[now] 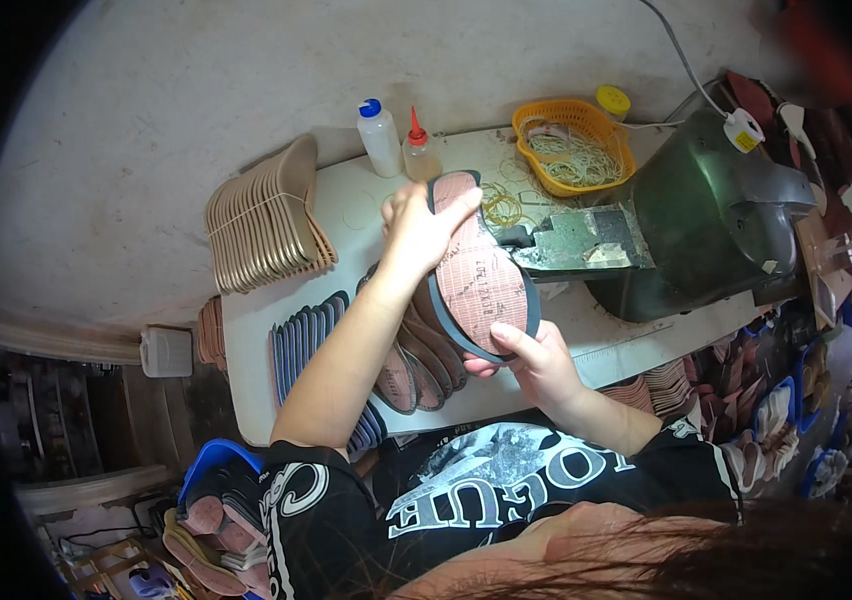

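Between my two hands is an insole (481,270) with a pinkish, grid-lined face toward me and a dark blue-grey rim showing around it. My left hand (421,228) grips its narrow far end, thumb lying over the pink face. The wide near end is pinched by my right hand (531,355), thumb on top and fingers underneath. Beyond the insole's right edge stands a dark green machine (716,215) with a flat arm (586,240) reaching toward it. Under my left forearm lie more pinkish insoles (421,365), partly hidden, beside a row of dark blue-edged pieces (306,325).
A banded stack of beige insoles (271,215) stands at the table's far left. Behind my hands are a blue-capped bottle (378,138), a red-tipped bottle (420,155) and a yellow basket (576,112) of rubber bands. A blue bin (208,462) of pieces sits at lower left.
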A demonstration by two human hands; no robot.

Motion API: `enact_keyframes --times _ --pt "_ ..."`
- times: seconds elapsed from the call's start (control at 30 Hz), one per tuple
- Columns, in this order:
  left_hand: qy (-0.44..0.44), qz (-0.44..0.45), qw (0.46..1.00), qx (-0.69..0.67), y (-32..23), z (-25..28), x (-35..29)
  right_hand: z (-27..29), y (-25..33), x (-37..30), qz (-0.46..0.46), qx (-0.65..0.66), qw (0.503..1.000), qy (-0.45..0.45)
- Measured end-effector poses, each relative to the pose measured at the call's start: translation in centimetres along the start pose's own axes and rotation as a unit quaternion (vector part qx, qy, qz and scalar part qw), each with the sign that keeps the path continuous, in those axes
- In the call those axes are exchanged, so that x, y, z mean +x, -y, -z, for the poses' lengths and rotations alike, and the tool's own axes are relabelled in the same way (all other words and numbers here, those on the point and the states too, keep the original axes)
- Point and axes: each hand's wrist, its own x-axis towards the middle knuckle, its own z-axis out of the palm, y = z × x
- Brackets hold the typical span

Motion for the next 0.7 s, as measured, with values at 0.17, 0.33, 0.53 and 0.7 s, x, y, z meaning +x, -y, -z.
enact_keyframes --times 0.17,0.33,0.53,0.7 --pt "0.179 -0.273 0.945 0.017 0.1 2.8 1.9 -1.2 0.6 1.0 0.004 0.017 1.000 -0.013" --pt "0.441 -0.255 0.858 0.060 -1.6 5.1 4.7 -1.0 0.9 1.9 0.006 0.011 1.000 -0.014" --pt "0.516 -0.182 0.828 0.122 -2.4 5.0 6.8 -2.8 1.9 2.9 0.002 0.055 0.997 -0.048" --pt "0.526 -0.161 0.828 0.106 -1.8 5.4 7.2 -2.6 1.8 3.7 0.002 0.020 1.000 -0.018"
